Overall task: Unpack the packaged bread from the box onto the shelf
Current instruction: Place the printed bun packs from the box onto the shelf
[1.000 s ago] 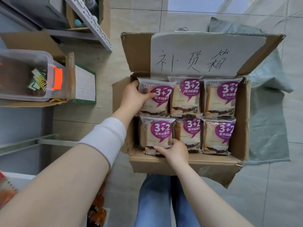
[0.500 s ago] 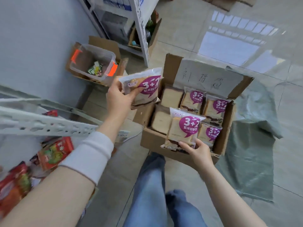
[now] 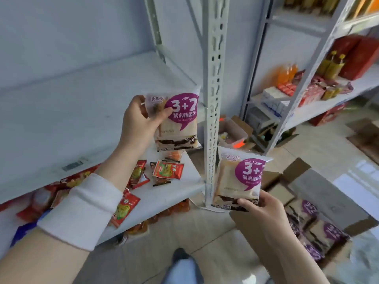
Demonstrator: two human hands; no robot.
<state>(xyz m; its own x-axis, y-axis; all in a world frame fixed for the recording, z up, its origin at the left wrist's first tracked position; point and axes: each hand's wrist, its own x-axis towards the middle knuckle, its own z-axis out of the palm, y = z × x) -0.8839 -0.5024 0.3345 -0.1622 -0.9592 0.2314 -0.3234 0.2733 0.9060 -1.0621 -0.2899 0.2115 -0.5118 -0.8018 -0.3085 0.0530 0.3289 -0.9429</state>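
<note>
My left hand (image 3: 139, 121) grips a bread packet (image 3: 180, 128) with a purple "3+2" label, held upright over the front right corner of the white shelf board (image 3: 61, 111). My right hand (image 3: 264, 210) holds a second bread packet (image 3: 235, 181) by its bottom edge, lower and to the right of the shelf's upright post (image 3: 213, 95). The open cardboard box (image 3: 297, 169) sits on the floor at the lower right, with several more bread packets (image 3: 324, 232) inside.
Red snack sachets (image 3: 167, 171) lie scattered on the lower shelf board under my left arm. A second rack (image 3: 303, 83) with bottles, cartons and red boxes stands at the right. A clear plastic bin (image 3: 231, 134) sits on the floor behind the post.
Both hands have lifted a bread packet each out of the box and swung left and up to the shelf. My view has turned from the box to the rack.
</note>
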